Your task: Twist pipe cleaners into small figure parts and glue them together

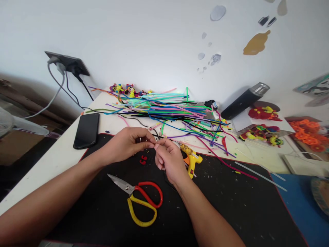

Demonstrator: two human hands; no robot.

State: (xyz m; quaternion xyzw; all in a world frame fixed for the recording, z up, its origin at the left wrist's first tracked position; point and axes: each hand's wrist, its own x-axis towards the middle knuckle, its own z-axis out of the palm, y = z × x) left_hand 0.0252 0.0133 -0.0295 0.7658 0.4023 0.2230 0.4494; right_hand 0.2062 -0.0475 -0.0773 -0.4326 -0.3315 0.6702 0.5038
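Observation:
My left hand point(131, 144) and my right hand point(168, 157) meet above the black mat point(218, 206), both with thumb and fingers pinched together. Whatever lies between the fingertips is too small and hidden to name. Just below them, small curled red pieces point(143, 160) rest on the mat. Scissors point(135, 188) with one red and one yellow handle lie closer to me, blades pointing left. Beside my right hand is a yellow hot glue gun point(191, 161), partly covered by that hand.
A pile of coloured pipe cleaners point(169, 109) stretches along the wall. A black phone point(86, 131) lies at left, a dark thermos point(244, 101) leans at right. Small colourful figures point(262, 133) sit near it. Clear glue sticks point(260, 175) and orange fuzzy pieces point(307, 133) are further right.

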